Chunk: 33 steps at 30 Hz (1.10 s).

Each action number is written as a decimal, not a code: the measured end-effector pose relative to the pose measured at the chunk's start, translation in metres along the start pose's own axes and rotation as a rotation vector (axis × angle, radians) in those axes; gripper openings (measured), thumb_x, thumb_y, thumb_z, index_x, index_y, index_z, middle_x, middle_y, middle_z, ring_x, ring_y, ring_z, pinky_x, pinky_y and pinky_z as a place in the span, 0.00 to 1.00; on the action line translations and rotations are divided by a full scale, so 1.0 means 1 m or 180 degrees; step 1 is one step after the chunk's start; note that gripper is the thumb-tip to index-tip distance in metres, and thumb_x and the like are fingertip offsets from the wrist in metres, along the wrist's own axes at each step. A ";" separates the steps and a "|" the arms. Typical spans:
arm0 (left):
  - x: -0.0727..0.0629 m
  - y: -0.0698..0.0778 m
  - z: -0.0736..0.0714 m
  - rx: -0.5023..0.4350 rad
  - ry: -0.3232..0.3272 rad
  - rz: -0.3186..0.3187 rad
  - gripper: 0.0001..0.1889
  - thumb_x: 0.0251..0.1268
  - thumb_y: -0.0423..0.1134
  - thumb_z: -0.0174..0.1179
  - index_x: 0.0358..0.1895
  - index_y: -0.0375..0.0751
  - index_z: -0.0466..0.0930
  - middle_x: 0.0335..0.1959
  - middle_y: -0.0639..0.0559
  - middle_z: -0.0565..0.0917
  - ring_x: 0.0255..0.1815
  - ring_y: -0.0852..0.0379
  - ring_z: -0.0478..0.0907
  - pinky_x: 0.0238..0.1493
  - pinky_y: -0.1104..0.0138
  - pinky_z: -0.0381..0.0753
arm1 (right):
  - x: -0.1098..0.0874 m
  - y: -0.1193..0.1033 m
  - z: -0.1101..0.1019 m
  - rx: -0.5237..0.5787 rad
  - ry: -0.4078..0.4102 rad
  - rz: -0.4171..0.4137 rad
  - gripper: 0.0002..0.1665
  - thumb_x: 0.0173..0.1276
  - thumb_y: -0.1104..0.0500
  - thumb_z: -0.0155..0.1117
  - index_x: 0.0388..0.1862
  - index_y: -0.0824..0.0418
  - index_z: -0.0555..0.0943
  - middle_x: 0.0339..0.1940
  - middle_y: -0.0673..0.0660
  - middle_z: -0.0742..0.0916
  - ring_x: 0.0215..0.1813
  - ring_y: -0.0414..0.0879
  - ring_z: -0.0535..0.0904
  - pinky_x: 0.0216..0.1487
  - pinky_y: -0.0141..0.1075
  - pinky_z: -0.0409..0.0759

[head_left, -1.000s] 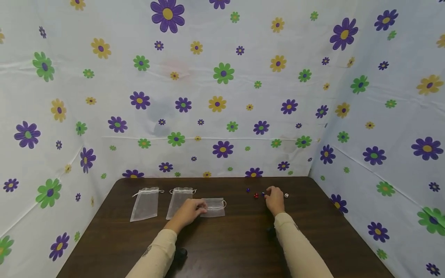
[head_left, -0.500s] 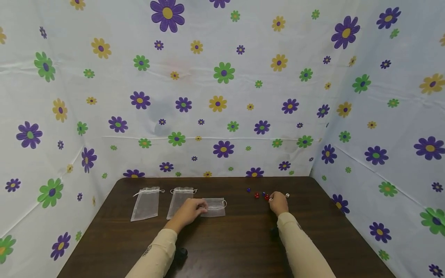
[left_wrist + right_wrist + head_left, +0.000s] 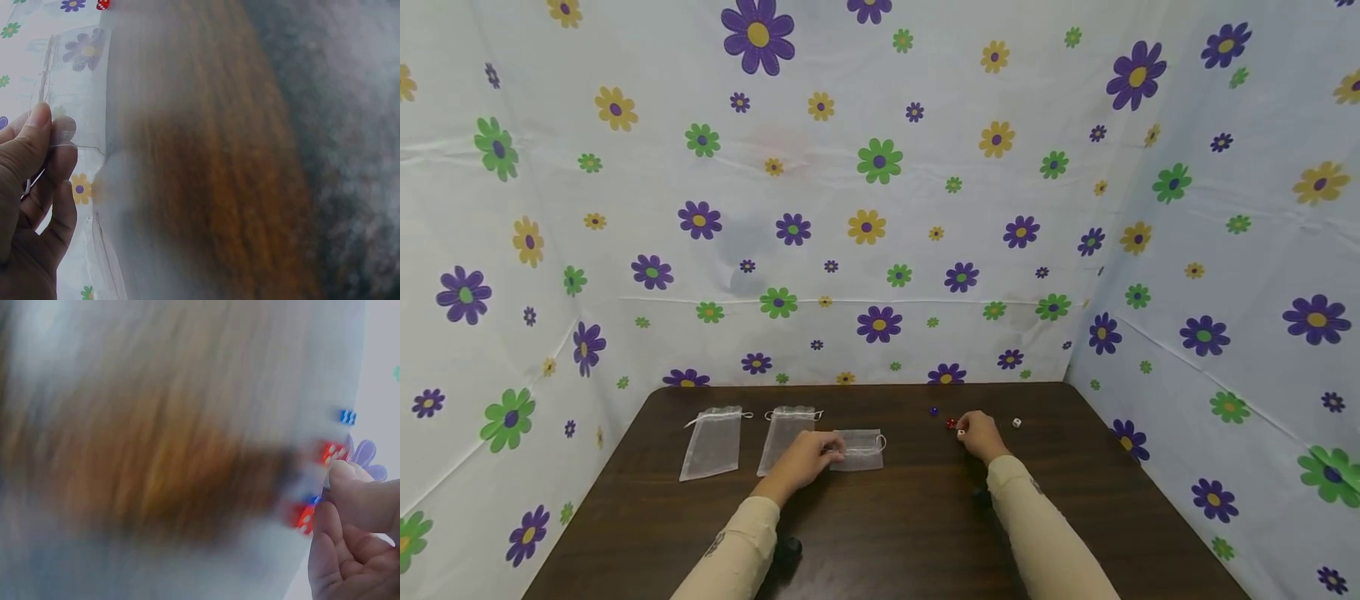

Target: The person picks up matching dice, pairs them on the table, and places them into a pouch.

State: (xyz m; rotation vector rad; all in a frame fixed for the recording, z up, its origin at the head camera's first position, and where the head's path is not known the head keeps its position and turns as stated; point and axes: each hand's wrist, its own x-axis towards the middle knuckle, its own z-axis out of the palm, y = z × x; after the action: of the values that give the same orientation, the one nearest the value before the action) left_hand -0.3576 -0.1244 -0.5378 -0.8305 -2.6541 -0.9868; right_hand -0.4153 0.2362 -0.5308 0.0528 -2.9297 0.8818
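Note:
My left hand pinches the edge of a sheer white drawstring bag that lies sideways on the table. In the left wrist view, thumb and fingers grip the bag's thin fabric. Between the right hand's thumb and forefinger is a small white die, mostly hidden by the thumb in the right wrist view. Near those fingertips are a red die, another red die and a blue die partly hidden by the fingers. A second blue die sits farther off.
Two more sheer drawstring bags, a far-left bag and a middle bag, lie flat on the dark wooden table. Another white die is right of my right hand. Flower-printed cloth stands behind and at both sides.
My right hand first shifted slightly right, showing a white die at its fingertips. It has since moved left with that die, past the red and blue dice. The left hand stays on the bag.

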 end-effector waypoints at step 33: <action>0.000 0.001 0.002 -0.0024 0.0005 0.0012 0.02 0.63 0.34 0.69 0.36 0.45 0.86 0.33 0.55 0.87 0.32 0.63 0.79 0.35 0.64 0.80 | 0.000 -0.020 0.008 0.0381 -0.0884 -0.0583 0.13 0.62 0.72 0.72 0.46 0.66 0.85 0.40 0.55 0.86 0.40 0.47 0.79 0.40 0.42 0.80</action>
State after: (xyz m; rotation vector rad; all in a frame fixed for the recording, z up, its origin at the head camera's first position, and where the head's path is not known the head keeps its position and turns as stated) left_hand -0.3570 -0.1224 -0.5383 -0.8356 -2.6481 -0.9967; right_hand -0.4151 0.2151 -0.5265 0.4804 -3.0483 1.0971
